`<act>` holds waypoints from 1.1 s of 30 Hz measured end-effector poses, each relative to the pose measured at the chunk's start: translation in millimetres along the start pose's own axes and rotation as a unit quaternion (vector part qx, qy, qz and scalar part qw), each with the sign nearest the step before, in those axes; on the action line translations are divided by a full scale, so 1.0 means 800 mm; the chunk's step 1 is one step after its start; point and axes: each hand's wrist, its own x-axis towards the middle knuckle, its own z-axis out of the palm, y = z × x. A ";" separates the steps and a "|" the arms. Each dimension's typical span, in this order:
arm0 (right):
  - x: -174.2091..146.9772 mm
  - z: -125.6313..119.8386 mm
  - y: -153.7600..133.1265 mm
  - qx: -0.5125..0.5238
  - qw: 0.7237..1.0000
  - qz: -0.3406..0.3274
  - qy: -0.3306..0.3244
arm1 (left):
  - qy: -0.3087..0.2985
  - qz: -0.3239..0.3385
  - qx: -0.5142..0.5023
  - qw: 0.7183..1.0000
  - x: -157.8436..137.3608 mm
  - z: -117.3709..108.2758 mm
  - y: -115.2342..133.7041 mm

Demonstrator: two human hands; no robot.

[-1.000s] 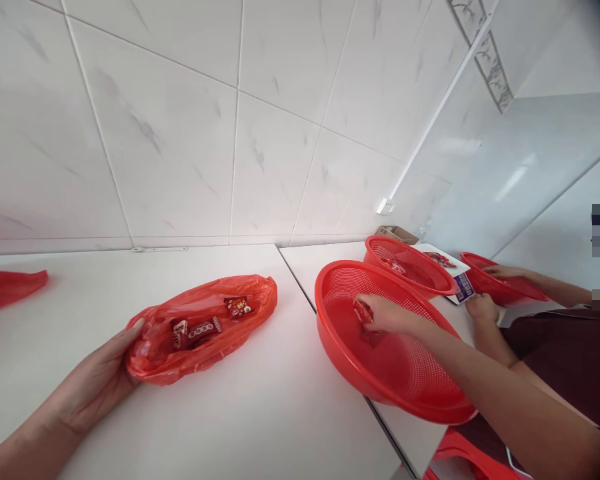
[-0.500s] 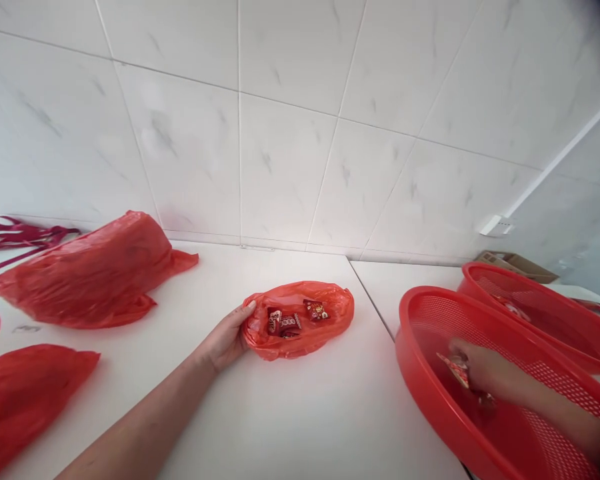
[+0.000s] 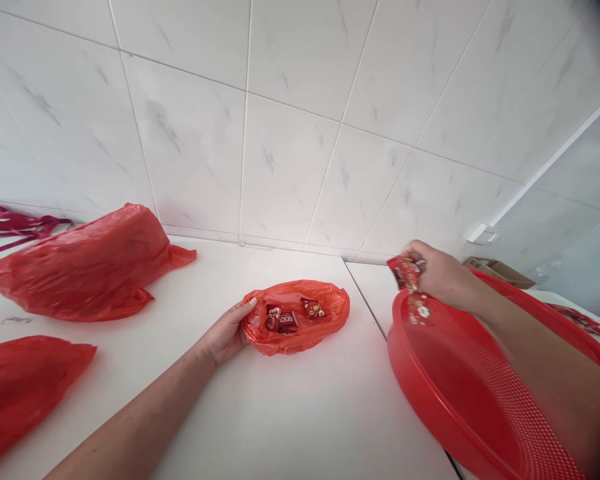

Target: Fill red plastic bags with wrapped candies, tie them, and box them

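Observation:
My left hand point(image 3: 227, 335) is closed on the left edge of an opened red plastic bag point(image 3: 339, 310) that rests on the white table. Several small dark-red wrapped snack packets point(image 3: 289, 321) lie inside the bag. My right hand point(image 3: 436, 271) is raised over the far left rim of a red mesh-sided basket point(image 3: 420, 393), its fingers closed on red printed snack packets point(image 3: 403, 271). One of them hangs below the fingers with a white flower pattern, slightly blurred. The packets' exact number cannot be made out.
A second red basket point(image 3: 580, 337) stands behind the first, partly hidden by my right forearm. Red plastic bags point(image 3: 95, 267) and magenta ribbons point(image 3: 25, 225) lie to the left. A cardboard box point(image 3: 510, 272) sits by the tiled wall.
My right hand has come up out of the near basket and moved left to its rim, carrying packets. My left hand keeps its hold on the bag. The view has shifted slightly.

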 end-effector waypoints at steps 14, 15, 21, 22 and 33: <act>0.011 0.154 -0.108 0.033 0.972 -0.153 -0.175 | -0.029 0.014 -0.023 0.999 0.003 -0.008 -0.006; 0.014 0.153 -0.103 0.026 0.978 -0.135 -0.159 | -0.027 0.016 -0.026 0.999 0.004 -0.010 -0.006; 0.042 0.161 -0.063 0.009 1.000 0.011 -0.026 | -0.022 0.029 -0.023 0.999 0.006 -0.013 -0.009; 0.046 0.164 -0.056 0.016 0.999 0.034 -0.030 | -0.021 0.030 -0.020 0.999 0.006 -0.012 -0.009; 0.061 0.185 -0.040 0.172 0.971 0.101 -0.130 | 0.029 0.066 0.063 0.995 -0.001 -0.003 0.011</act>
